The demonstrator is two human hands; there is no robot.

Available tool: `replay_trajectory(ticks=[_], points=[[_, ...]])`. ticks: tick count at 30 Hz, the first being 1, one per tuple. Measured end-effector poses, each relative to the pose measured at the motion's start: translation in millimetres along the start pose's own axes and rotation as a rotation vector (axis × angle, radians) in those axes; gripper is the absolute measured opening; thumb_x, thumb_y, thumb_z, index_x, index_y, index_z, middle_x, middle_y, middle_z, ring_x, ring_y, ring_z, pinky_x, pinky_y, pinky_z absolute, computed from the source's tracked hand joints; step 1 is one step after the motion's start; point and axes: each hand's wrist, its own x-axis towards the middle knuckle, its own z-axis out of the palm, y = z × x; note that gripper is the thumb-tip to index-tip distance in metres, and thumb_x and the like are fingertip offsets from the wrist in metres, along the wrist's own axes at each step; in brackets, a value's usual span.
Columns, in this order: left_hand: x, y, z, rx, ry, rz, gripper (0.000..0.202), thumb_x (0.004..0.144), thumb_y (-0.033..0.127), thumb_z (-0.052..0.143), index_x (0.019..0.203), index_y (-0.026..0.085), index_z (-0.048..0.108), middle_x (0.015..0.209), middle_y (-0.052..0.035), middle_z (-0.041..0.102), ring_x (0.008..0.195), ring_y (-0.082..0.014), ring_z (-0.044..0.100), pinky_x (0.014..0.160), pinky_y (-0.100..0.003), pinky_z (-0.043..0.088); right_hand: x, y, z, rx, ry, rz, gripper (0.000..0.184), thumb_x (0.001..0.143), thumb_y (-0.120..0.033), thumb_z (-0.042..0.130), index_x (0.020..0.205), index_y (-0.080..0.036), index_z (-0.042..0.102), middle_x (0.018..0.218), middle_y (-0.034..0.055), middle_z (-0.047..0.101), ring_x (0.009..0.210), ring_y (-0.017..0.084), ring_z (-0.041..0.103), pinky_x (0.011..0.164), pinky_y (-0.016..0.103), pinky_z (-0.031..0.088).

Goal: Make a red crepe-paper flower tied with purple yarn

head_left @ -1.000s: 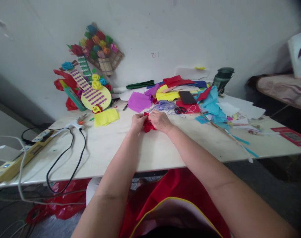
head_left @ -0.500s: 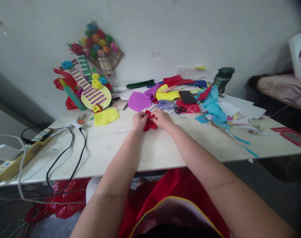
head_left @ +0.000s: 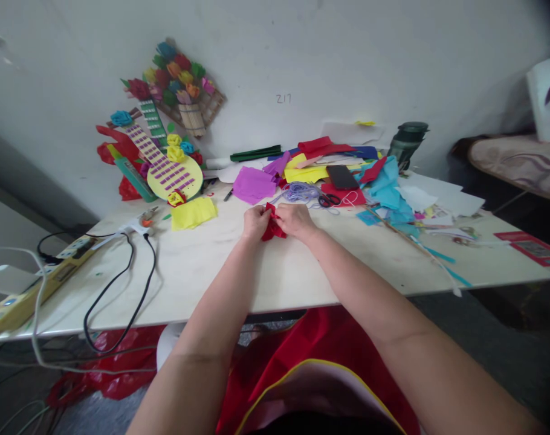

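Ideally, the red piece [head_left: 274,229] gets a light pinch, one hand steadying while the other works the folds. Both the left hand [head_left: 255,222] and right hand [head_left: 297,220] have fingers curled nearly closed on its sides, over the worktop [head_left: 179,266], on the near side of the cord [head_left: 301,192]. Its visible long axis runs away from the person, narrow tip pointing just left of the cord.
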Motion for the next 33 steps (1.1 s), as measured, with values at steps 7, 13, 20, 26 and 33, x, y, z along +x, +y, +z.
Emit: replay_trajectory(ticks=[7,13,20,26,33], points=[[-4,8,-6.1,-0.207,-0.066,-0.101,0.029,0.063,0.035,0.067,0.053,0.016,0.047,0.044,0.0047,0.041,0.041,-0.0060,0.034,0.040,-0.020,0.026,0,-5,-2,-0.019,0.037,-0.178,0.023,0.084,-0.017,0.044,0.087,-0.011,0.066,0.090,0.0116,0.066,0.078,0.018,0.056,0.062,0.029,0.031],[2,3,-4.1,-0.072,-0.003,-0.041,0.028,0.067,0.030,0.063,0.050,0.016,0.046,0.044,0.0041,0.042,0.044,-0.0069,0.036,0.044,-0.020,0.027,3,10,11,0.144,0.036,-0.043,0.022,0.084,-0.025,0.049,0.092,-0.020,0.069,0.091,0.0050,0.069,0.082,0.016,0.059,0.063,0.026,0.035],[-3,9,-1.6,-0.028,-0.011,-0.057,0.026,0.068,0.025,0.063,0.049,0.016,0.047,0.044,0.0043,0.043,0.044,-0.0072,0.037,0.045,-0.021,0.028,5,13,16,0.241,0.039,0.025,0.019,0.078,-0.024,0.055,0.082,-0.023,0.073,0.086,0.0025,0.072,0.081,0.016,0.061,0.066,0.026,0.038],[-3,9,-3.2,-0.211,-0.062,-0.136,0.027,0.065,0.030,0.068,0.052,0.016,0.048,0.043,0.0044,0.044,0.039,-0.0066,0.038,0.043,-0.021,0.028,3,6,7,0.127,0.098,-0.116,0.022,0.079,-0.019,0.049,0.076,-0.016,0.071,0.079,0.0080,0.069,0.078,0.017,0.056,0.064,0.027,0.035],[-4,10,-8.6,-0.290,-0.104,-0.163,0.028,0.062,0.033,0.069,0.054,0.016,0.048,0.043,0.0042,0.045,0.038,-0.0062,0.037,0.041,-0.021,0.027,3,9,9,0.234,0.088,-0.167,0.021,0.080,-0.017,0.050,0.082,-0.018,0.070,0.083,0.0064,0.069,0.083,0.017,0.057,0.069,0.026,0.037]])
